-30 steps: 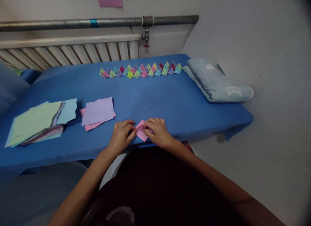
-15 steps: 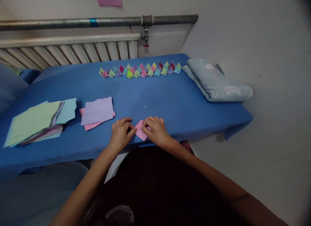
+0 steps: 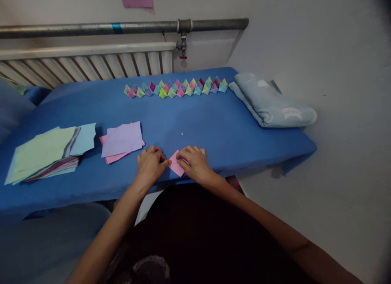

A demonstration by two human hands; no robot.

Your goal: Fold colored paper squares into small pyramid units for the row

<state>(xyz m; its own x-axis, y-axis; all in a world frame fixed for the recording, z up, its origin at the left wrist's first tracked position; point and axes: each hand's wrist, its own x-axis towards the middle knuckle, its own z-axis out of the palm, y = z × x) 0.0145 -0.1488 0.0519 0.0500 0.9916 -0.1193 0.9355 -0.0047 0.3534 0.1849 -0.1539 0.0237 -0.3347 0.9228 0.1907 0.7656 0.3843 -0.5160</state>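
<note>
Pink paper (image 3: 176, 168) lies at the front edge of the table (image 3: 210, 125), one corner turned toward the person. Left hand (image 3: 151, 162): thumb and forefinger drawn narrow at the paper's left corner, other fingers curled; presumably this steadies it. Right hand (image 3: 194, 162): thumb and fingertips bunched narrow on the upper right part, hiding the right corner; reads as pressing or pinching a fold, cannot tell which. Wrists rest near the front edge, likely for support.

Purple sheet (image 3: 124, 138) lies askew over a pink sheet (image 3: 116, 158), just beyond the left hand; probably kept within easy reach. Stack (image 3: 42, 154) sits farther left, toward the front left corner, as a likely supply. Folded pieces (image 3: 180, 92) line the far edge in close rows, presumably out of the working area. Blanket (image 3: 275, 107) at the right edge, beside the rows' end. Tiny scrap (image 3: 182, 134) beyond the hands.
</note>
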